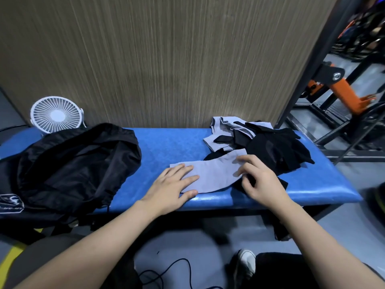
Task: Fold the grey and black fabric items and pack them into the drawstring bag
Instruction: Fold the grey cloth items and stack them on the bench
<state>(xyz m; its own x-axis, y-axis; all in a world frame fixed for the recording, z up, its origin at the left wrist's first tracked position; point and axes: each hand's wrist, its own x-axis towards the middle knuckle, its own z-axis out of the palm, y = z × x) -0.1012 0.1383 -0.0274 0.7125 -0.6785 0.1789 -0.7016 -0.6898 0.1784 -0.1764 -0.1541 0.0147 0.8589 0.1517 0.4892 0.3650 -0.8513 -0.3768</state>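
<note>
Little of the task is judged to be done: one grey piece (210, 174) is being flattened near the front edge of the blue worktop (173, 142), right of the middle, and no folded item can be seen set aside anywhere. The left hand (173, 184) is laid flat on the left end of this piece, fingers straight and spread, pressing it down. The right hand (258, 180) is placed at the piece's right end with fingers curled; the cloth edge seems to be pinched between thumb and fingertips, though the exact hold is partly hidden by the hand itself. Black cloth is seen under and beside the right end of the grey piece, so it cannot be told whether one garment or two are being handled. Behind it, toward the right back corner, a loose pile (260, 140) of grey and black items is left unfolded, touching the piece in hand. The bag (77, 163) is slumped over the left end of the worktop, well apart from the pile, with its cord hanging over the front edge; whether its mouth is open cannot be told, and nothing is seen to have been packed. A white fan (56, 114) is stood at the left back corner behind the bag. What is left, by this reading, is nearly everything: the fold in hand to be finished, the pile to be folded piece by piece, and all of it to be put into the bag
</note>
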